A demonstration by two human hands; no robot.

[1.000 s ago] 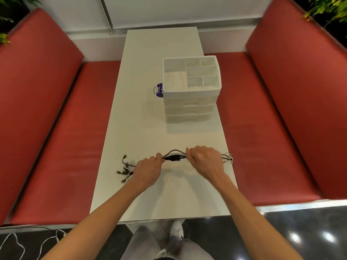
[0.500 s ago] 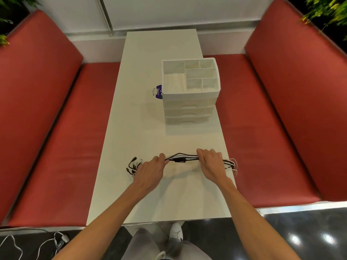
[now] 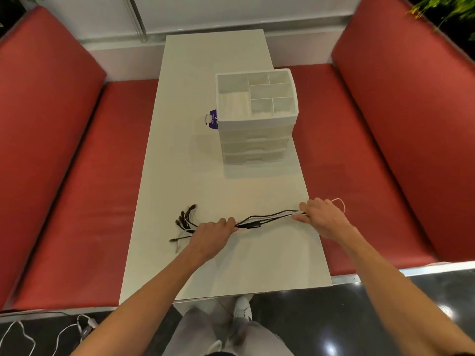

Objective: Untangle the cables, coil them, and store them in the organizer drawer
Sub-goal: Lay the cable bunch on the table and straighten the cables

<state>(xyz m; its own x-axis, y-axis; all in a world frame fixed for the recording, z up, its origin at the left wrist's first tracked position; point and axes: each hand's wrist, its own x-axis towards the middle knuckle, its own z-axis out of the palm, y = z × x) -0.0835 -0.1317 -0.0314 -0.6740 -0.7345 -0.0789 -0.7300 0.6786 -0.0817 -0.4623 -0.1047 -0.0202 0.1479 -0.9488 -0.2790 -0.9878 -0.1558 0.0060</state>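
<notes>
Holds a bundle of black and white cables (image 3: 267, 219) drawn out lengthwise over the near half of the surface (image 3: 205, 73), from near the left edge to the right edge. Grips it with the left hand (image 3: 210, 236), fingers curled round the strands just right of a fan of dark plug ends (image 3: 185, 218) splayed on the surface towards the near-left corner. Clasps the other end in the right hand (image 3: 322, 218), fingers closed over the strands close to the right edge, with a thin white loop (image 3: 339, 202) poking out beyond the knuckles. Looks like the untangling step: pulled straight between the two grips, side by side, not yet parted one from another, nothing coiled. Cannot tell how many cables there are, or whether a knot hides under either hand. Has the white organizer (image 3: 257, 119) standing further back near the right edge, top compartments open to view, its three drawers (image 3: 254, 147) all shut, a purple tag (image 3: 212, 119) beside its left wall. Calls next, probably, for picking a single cable out of the bundle and sliding it free before winding it into a coil. Needs one hand let go for that, and later a drawer pulled open. Risks snagging the plug ends on each other if tugged hard.
</notes>
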